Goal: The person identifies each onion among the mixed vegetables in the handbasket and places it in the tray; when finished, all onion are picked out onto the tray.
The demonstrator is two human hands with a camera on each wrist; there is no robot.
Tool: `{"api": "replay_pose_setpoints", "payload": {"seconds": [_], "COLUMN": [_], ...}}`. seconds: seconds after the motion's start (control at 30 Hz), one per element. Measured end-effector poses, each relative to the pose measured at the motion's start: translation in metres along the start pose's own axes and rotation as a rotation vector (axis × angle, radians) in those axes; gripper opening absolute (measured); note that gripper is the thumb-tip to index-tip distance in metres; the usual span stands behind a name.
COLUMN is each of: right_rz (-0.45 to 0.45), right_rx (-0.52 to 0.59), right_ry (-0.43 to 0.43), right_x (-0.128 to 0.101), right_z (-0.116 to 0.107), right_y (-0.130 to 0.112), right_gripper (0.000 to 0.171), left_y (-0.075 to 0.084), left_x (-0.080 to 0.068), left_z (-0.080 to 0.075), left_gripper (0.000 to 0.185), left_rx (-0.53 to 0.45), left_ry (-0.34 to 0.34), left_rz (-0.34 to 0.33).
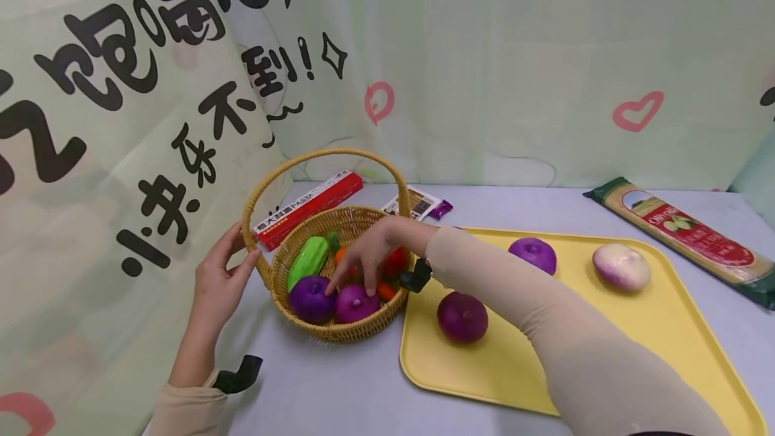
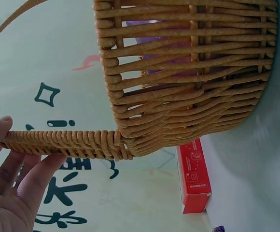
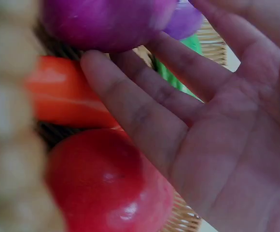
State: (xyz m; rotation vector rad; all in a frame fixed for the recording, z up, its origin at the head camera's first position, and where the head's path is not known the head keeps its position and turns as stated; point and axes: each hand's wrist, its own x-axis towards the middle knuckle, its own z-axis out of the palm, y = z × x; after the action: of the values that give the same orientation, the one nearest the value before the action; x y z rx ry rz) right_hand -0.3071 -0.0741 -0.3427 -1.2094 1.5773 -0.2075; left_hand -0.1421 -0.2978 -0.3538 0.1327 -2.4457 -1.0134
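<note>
A wicker basket (image 1: 342, 333) with a tall arched handle (image 2: 63, 143) stands on the table. Thumb and fingers of my left hand (image 1: 220, 281) pinch the handle near its left base. Inside the basket my right hand (image 1: 369, 254) reaches down with fingers spread and fairly straight, fingertips right at a purple onion (image 1: 357, 304). Beside that onion lie a darker purple vegetable (image 1: 311, 299) and a bright green vegetable (image 1: 309, 260). The right wrist view shows a carrot-like orange piece (image 3: 65, 92) and a glossy red round one (image 3: 106, 181) under the fingers.
Right of the basket lies a yellow tray (image 1: 436, 365) bearing purple onions (image 1: 462, 317) and a white-and-purple bulb (image 1: 621, 268). A red pasta box (image 1: 315, 207) and a small packet (image 1: 418, 203) lie behind the basket. At far right rests a long pasta bag (image 1: 684, 237).
</note>
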Motion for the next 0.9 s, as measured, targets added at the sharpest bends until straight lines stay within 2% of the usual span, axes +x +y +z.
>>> {"api": "replay_pose_setpoints", "payload": {"seconds": [0.17,0.43,0.67,0.9], "right_rz": [0.032,0.069,0.126,0.14], "right_rx": [-0.001,-0.016,0.06,0.086], "right_ry": [-0.034,-0.02,-0.032,-0.036], "right_x": [0.0033,0.0023,0.0017,0.0026], "right_z": [0.0021,0.0056,0.0089,0.0093], "right_y": [-0.0003,-0.0045,-0.0086,-0.0087], "right_gripper": [0.069,0.072,0.073,0.071], "left_y": [0.0002,0.0005,0.0014,0.0016], "left_x": [0.0002,0.0008,0.0003,0.0001], "left_z": [0.001,0.0014,0.0011,0.0004], "left_gripper": [0.054,0.055,0.055,0.055], "left_rx": [0.011,0.009,0.014,0.021], "left_ry": [-0.004,-0.006,-0.006,0.001], "left_rz": [-0.004,-0.001,-0.003,-0.004]}}
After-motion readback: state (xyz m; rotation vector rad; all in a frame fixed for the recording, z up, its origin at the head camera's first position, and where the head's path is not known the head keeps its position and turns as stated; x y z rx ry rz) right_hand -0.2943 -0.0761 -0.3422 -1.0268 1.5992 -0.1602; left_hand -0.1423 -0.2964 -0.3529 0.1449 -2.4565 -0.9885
